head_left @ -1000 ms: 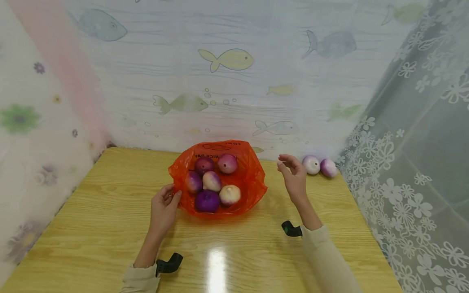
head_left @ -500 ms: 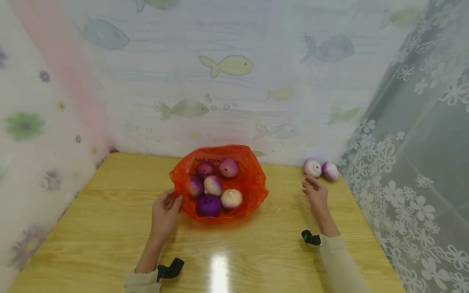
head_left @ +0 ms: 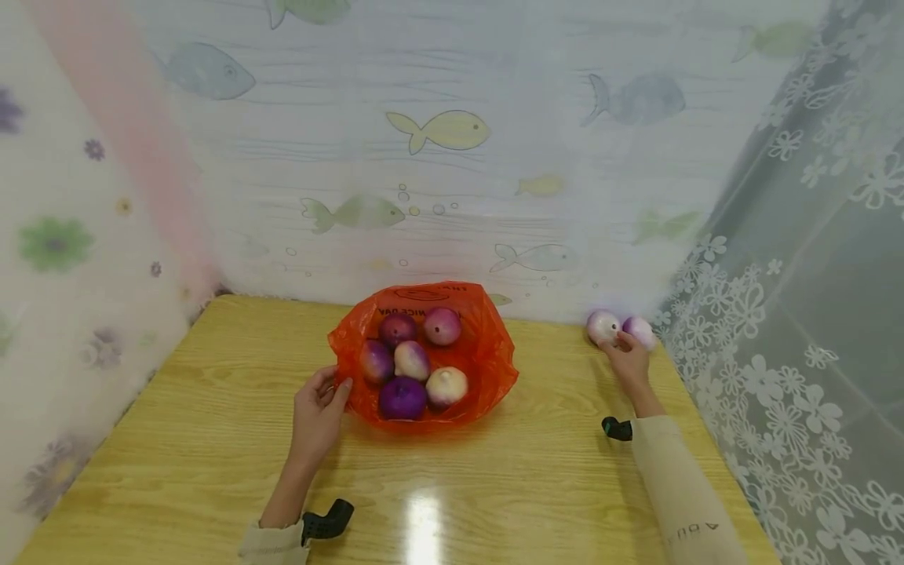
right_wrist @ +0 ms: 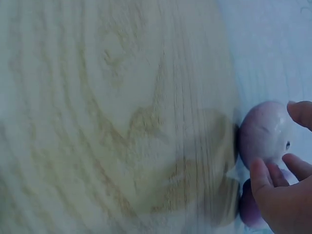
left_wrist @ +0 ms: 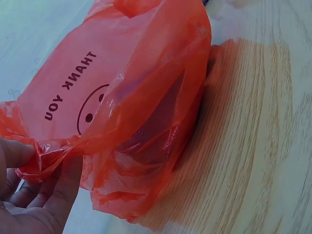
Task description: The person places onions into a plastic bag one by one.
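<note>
My left hand (head_left: 318, 416) pinches the left edge of a red plastic bag (head_left: 487, 369), whose mouth is held wide. Inside lie several purple and white onions (head_left: 412, 360), one of them deep purple (head_left: 402, 399). In the left wrist view, the thumb and fingers grip the crumpled rim of the bag (left_wrist: 122, 112). At the far right, my right hand (head_left: 631, 365) reaches to a pale onion (head_left: 602, 326), fingertips right at its side. The right wrist view has the thumb and fingers spread around this onion (right_wrist: 263, 131). A purple onion (head_left: 639, 329) sits beside it, partly hidden by the hand.
The wooden table (head_left: 537, 471) ends at a fish-print curtain (head_left: 452, 196) right behind the bag and the two onions. A lace-patterned sheet (head_left: 798, 353) hangs along the right edge. Dark wrist-camera mounts (head_left: 328, 519) stick out from both sleeves.
My right hand has moved right and away from me, from beside the bag to the pale onion. The left hand keeps its hold on the bag.
</note>
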`<state>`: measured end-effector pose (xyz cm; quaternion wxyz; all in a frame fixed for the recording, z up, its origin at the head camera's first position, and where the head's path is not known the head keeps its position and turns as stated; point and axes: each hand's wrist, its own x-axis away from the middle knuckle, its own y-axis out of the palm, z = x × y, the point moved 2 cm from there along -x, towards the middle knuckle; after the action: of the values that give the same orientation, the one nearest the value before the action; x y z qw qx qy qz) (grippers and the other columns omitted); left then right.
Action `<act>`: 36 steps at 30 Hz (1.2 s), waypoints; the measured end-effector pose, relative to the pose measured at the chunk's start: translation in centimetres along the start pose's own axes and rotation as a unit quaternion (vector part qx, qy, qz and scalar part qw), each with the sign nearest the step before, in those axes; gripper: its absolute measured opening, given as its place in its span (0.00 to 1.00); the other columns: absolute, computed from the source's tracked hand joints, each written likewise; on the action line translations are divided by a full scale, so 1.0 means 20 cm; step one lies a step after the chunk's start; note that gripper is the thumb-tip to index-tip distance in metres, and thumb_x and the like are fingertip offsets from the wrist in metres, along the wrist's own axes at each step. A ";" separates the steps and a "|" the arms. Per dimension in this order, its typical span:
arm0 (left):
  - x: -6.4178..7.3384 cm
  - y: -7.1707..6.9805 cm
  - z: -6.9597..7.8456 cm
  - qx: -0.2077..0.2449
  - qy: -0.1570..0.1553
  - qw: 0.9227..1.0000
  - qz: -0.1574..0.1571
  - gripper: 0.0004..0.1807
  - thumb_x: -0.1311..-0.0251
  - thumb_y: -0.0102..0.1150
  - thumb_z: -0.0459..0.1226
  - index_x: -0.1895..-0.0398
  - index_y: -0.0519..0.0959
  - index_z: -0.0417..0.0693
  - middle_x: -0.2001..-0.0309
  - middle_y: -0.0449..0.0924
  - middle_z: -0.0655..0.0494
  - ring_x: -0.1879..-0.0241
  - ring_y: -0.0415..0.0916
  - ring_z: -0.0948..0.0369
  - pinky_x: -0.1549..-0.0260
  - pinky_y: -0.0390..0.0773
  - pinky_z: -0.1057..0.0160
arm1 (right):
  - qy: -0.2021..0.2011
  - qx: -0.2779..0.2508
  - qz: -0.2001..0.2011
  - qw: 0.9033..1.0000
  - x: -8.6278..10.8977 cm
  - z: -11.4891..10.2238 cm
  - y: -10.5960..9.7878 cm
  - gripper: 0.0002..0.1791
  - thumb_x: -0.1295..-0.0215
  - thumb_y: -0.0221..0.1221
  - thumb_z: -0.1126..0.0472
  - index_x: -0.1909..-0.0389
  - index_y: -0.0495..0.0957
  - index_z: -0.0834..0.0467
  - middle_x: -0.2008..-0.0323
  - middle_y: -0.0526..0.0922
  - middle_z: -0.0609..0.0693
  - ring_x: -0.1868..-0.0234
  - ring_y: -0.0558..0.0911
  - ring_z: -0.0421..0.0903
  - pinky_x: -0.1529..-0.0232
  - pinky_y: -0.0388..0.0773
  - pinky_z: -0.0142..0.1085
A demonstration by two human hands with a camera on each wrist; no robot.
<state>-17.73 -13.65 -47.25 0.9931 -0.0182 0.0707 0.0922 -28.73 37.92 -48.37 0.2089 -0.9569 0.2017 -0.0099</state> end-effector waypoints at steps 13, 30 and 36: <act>0.00 0.00 0.01 -0.001 0.001 1.000 0.003 0.15 0.36 0.53 0.35 0.48 0.73 0.38 0.51 0.76 0.43 0.61 0.77 0.62 0.67 0.79 0.71 | -0.021 0.028 -0.023 0.999 -0.07 0.02 0.02 0.36 0.42 0.61 0.52 0.41 0.63 0.73 0.47 0.67 0.69 0.51 0.68 0.53 0.53 0.68 0.37; -0.01 -0.02 0.00 -0.005 0.004 1.000 0.006 0.15 0.36 0.54 0.35 0.49 0.73 0.37 0.53 0.76 0.42 0.62 0.77 0.63 0.66 0.78 0.72 | 0.045 0.053 -0.069 0.995 -0.09 -0.04 0.09 0.47 0.40 0.62 0.54 0.30 0.45 0.68 0.31 0.48 0.67 0.32 0.53 0.62 0.35 0.56 0.51; -0.01 -0.03 0.00 -0.007 0.001 1.000 0.009 0.14 0.36 0.54 0.34 0.49 0.73 0.38 0.53 0.77 0.42 0.62 0.77 0.64 0.66 0.78 0.72 | 0.045 0.046 -0.046 0.997 -0.11 -0.02 0.12 0.46 0.42 0.63 0.54 0.31 0.48 0.68 0.34 0.56 0.67 0.36 0.60 0.60 0.38 0.61 0.49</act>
<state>-17.81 -14.18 -47.28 0.9920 -0.0246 0.0713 0.1015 -31.62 36.65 -48.74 0.2431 -0.9530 0.1661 -0.0716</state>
